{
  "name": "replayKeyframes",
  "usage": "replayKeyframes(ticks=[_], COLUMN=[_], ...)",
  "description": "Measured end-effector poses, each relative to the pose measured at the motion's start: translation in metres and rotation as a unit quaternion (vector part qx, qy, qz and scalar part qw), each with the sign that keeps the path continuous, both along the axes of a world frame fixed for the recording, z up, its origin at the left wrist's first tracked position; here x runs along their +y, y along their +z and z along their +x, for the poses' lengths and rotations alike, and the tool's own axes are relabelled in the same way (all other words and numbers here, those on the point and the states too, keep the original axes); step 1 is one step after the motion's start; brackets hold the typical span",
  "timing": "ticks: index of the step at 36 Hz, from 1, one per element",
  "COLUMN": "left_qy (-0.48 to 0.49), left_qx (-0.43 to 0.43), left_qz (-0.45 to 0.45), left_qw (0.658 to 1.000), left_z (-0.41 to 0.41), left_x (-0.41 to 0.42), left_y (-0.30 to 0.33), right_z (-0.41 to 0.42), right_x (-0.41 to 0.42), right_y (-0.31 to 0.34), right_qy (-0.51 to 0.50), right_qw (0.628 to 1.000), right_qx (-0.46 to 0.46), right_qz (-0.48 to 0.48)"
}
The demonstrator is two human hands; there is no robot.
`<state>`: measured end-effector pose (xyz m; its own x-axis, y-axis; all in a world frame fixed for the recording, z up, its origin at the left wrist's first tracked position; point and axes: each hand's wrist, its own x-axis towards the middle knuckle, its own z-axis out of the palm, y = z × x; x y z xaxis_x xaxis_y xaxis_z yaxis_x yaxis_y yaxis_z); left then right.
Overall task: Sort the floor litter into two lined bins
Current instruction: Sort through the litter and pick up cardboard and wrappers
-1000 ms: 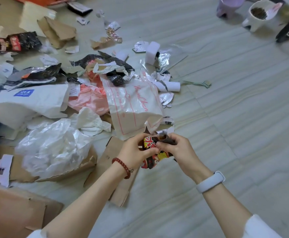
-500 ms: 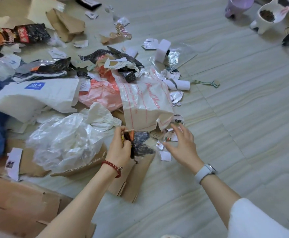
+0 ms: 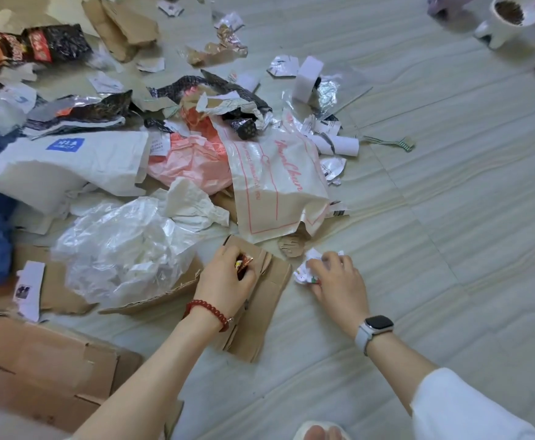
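Left hand (image 3: 228, 277) down on the flattened cardboard piece (image 3: 261, 300), fingers curled tight round a crumpled red-and-yellow wrapper (image 3: 244, 263), red bead bracelet (image 3: 209, 309) at the wrist. Right hand (image 3: 339, 281) just beside it on the pale floor (image 3: 450, 217), fingers bunched over a wad of crumpled white paper (image 3: 306, 269), white watch (image 3: 375, 328) on that wrist. Hands apart, each clamped on its own scrap. Just beyond the knuckles, spread flat, a white bag with red lettering (image 3: 275, 182), its torn lower edge touching the cardboard. Left of that, heaped up, a clear plastic bag (image 3: 117, 246) and a crumpled white tissue (image 3: 190, 204). Further out, a pink plastic bag (image 3: 193, 160), a large white paper bag with a blue label (image 3: 66, 163), black foil wrappers (image 3: 78, 109), a paper roll (image 3: 342, 144). Near left corner, another brown cardboard sheet (image 3: 53, 369). Far right corner, a white mug (image 3: 507, 20) with dark contents, well apart from the litter. No bin seen anywhere in view.
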<state>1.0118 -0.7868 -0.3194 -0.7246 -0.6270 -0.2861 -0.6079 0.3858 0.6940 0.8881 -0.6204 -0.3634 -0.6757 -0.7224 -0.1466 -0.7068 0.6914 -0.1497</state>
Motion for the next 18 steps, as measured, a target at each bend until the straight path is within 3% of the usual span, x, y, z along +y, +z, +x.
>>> replayKeyframes(ticks=[7,9,12,18], left_qy=[-0.043,-0.052,-0.064,-0.054], left_qx=[0.005,0.002,0.009,0.024], left_qz=[0.008,0.013,0.017,0.015], left_qw=[0.999,0.999,0.998,0.998], left_z=[-0.001,0.000,-0.001,-0.008], left_x=[0.006,0.010,0.016,0.023], left_y=[-0.002,-0.003,-0.005,-0.003], right_z=[0.001,-0.001,-0.011,-0.040], right_x=[0.023,0.029,0.030,0.007], right_y=[-0.005,-0.005,0.006,0.036], right_qy=[0.011,-0.052,-0.185,-0.294], right_qw=[0.996,0.992,0.943,0.837], right_qx=[0.057,-0.012,-0.200,-0.314], right_qz=[-0.064,-0.112,-0.194,-0.337])
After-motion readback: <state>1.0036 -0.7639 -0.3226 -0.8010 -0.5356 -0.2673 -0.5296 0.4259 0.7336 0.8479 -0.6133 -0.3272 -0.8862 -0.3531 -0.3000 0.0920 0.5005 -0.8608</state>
